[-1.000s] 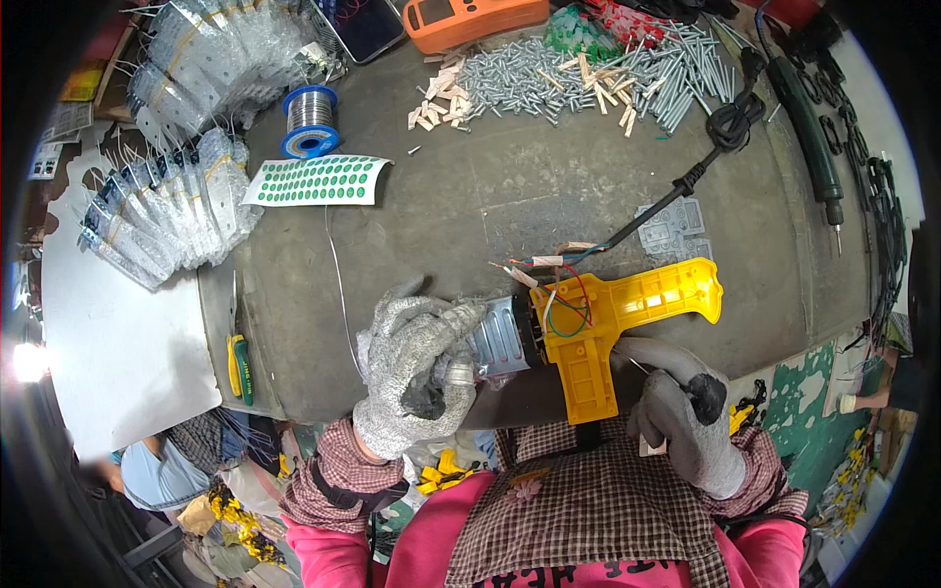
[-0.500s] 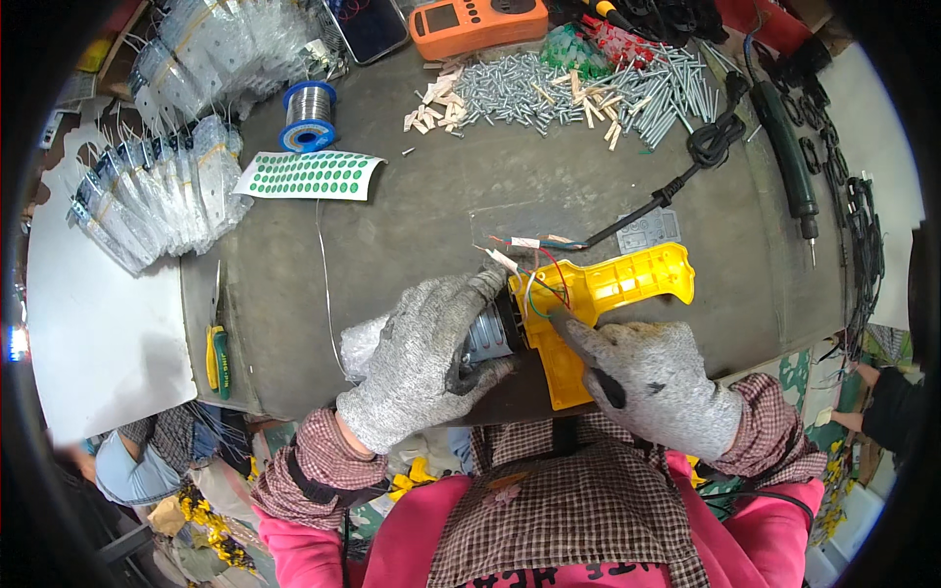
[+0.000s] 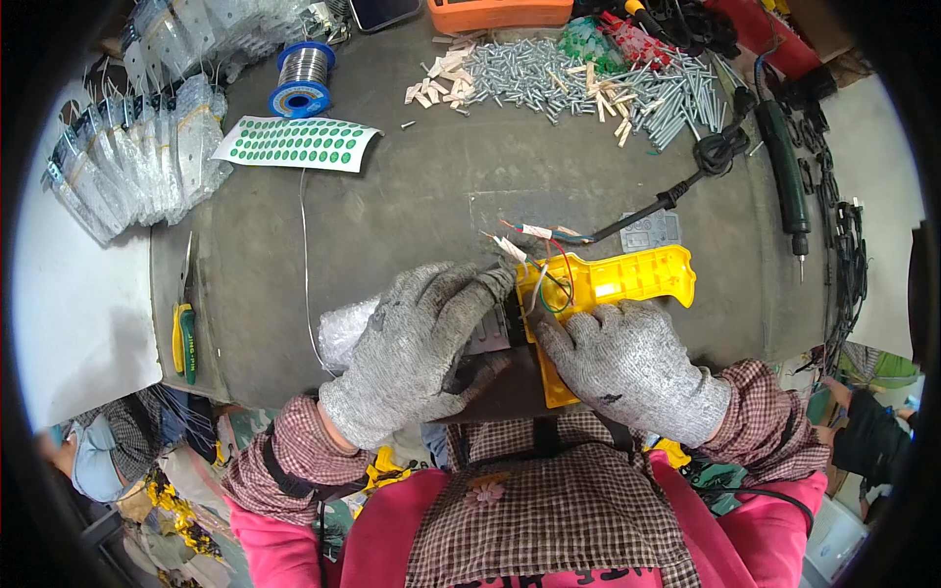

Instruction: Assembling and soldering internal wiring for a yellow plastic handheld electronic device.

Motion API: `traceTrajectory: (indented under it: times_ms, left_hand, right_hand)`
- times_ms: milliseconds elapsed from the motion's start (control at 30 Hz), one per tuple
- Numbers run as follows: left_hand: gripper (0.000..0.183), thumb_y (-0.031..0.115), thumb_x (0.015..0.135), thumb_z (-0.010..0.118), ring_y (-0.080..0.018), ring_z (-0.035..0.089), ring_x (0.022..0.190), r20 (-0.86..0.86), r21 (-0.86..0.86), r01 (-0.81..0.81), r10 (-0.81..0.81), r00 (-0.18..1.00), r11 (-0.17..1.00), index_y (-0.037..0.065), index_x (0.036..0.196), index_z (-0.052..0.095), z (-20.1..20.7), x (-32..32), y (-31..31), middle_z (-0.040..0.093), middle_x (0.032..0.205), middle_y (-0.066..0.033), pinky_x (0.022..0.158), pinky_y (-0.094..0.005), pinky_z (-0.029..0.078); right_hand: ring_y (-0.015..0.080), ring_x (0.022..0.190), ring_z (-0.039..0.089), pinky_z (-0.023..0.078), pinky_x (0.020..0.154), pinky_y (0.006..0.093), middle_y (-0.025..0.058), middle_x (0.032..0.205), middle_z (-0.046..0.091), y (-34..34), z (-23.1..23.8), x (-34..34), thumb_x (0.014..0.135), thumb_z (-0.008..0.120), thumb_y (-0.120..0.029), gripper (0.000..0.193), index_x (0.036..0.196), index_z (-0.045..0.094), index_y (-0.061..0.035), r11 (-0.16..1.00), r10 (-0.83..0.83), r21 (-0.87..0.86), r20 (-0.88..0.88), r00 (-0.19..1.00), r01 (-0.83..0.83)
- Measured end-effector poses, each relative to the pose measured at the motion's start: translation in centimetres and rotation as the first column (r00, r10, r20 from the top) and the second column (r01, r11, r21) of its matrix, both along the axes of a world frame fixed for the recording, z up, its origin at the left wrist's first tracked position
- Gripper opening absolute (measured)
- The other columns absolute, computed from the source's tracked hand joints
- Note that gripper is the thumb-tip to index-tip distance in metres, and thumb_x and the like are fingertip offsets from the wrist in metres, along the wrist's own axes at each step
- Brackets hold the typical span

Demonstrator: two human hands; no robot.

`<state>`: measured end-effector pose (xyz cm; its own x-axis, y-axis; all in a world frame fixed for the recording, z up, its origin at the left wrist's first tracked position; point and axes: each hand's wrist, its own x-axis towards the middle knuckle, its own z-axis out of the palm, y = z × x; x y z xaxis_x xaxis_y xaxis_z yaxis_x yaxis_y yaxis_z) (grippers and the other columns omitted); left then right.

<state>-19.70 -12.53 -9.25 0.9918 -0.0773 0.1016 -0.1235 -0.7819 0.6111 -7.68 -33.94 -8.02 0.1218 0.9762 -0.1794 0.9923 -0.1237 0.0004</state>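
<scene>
A yellow plastic housing half (image 3: pixel 637 279) with a handle lies hollow side up in front of me. Red, green and white wires (image 3: pixel 567 284) run through its cavity, some under white sleeves (image 3: pixel 512 250), and a black power cable (image 3: pixel 627 227) lies behind it. My left hand (image 3: pixel 412 348), in a grey glove, is closed over a metal, cylinder-like part (image 3: pixel 487 331) joined to the housing's left side. Clear bubble wrap (image 3: pixel 345 331) shows beyond that hand. My right hand (image 3: pixel 632 367), also gloved, grips the housing, its thumb and fingertips at the cavity by the wires.
Screws (image 3: pixel 529 83) are heaped at the back beside an orange meter (image 3: pixel 500 14). A solder spool (image 3: pixel 302 78), a green sticker sheet (image 3: pixel 297 144) and bagged parts (image 3: pixel 147 147) lie left. Pliers (image 3: pixel 184 333) rest near the left edge; an electric screwdriver (image 3: pixel 784 176) is right.
My right hand has gone from a pointing finger at the wires to fingers bent over the housing. The left fingers have drawn closer together. The whole view has shifted slightly.
</scene>
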Motion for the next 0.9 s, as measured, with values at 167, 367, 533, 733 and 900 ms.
traceTrajectory:
  times_ms: [167,367,533,733,900]
  left_hand:
    - [0.072,0.028,0.068,0.084,-0.0387,0.057,0.117,0.017,-0.015,-0.094,0.094,0.995,0.995,0.002,0.13,0.057,-0.5,-0.3,-0.2,0.06,0.127,-0.0188,0.101,-0.0488,0.044]
    - [0.057,0.041,0.074,0.075,-0.0277,0.061,0.113,0.26,0.301,0.26,-0.342,0.903,0.917,0.016,0.123,0.064,-1.6,0.1,-3.8,0.066,0.117,-0.0075,0.106,-0.0511,0.04]
    - [0.067,0.037,0.068,0.077,-0.0266,0.062,0.106,0.273,0.186,0.135,-0.184,0.944,0.973,0.006,0.126,0.063,-0.9,1.0,-3.2,0.067,0.101,-0.005,0.107,-0.054,0.039]
    - [0.08,0.034,0.06,0.084,-0.0305,0.062,0.106,0.279,0.062,0.097,-0.111,0.954,0.993,0.006,0.13,0.058,-1.5,0.6,-3.9,0.066,0.107,-0.0094,0.108,-0.0573,0.038]
    - [0.083,0.037,0.062,0.083,-0.0307,0.062,0.106,0.304,0.076,0.042,-0.063,0.951,0.996,0.006,0.133,0.056,-0.7,0.5,-4.2,0.064,0.112,-0.011,0.11,-0.0565,0.036]
  right_hand:
    - [0.0272,0.082,0.063,0.053,0.073,0.044,0.0072,0.086,0.061,-1.0,1.0,0.4,0.077,0.07,-0.021,0.054,0.126,0.06,-0.0028,0.982,-0.178,0.007,-0.314,0.933,0.19]
    - [0.0393,0.115,0.052,0.038,0.103,0.0547,0.0183,0.119,0.058,-7.5,-2.7,-3.8,0.07,0.082,-0.017,0.071,0.132,0.05,-0.0047,0.618,-0.48,0.457,-0.425,0.767,0.64]
    - [0.037,0.109,0.063,0.051,0.091,0.0467,0.0191,0.123,0.061,-4.5,-3.0,-1.3,0.072,0.079,-0.008,0.062,0.13,0.057,-0.0052,0.699,0.098,0.653,-0.493,0.864,0.293]
    - [0.0347,0.105,0.062,0.051,0.085,0.0447,0.0151,0.121,0.061,-3.2,-0.8,-0.2,0.075,0.073,-0.013,0.046,0.121,0.066,-0.0107,0.841,0.174,0.523,-0.502,0.847,0.137]
    - [0.0276,0.096,0.061,0.048,0.079,0.0401,0.0077,0.12,0.063,-3.0,-2.8,-0.2,0.072,0.076,-0.017,0.049,0.12,0.067,-0.0156,0.78,0.16,0.611,-0.409,0.899,0.139]
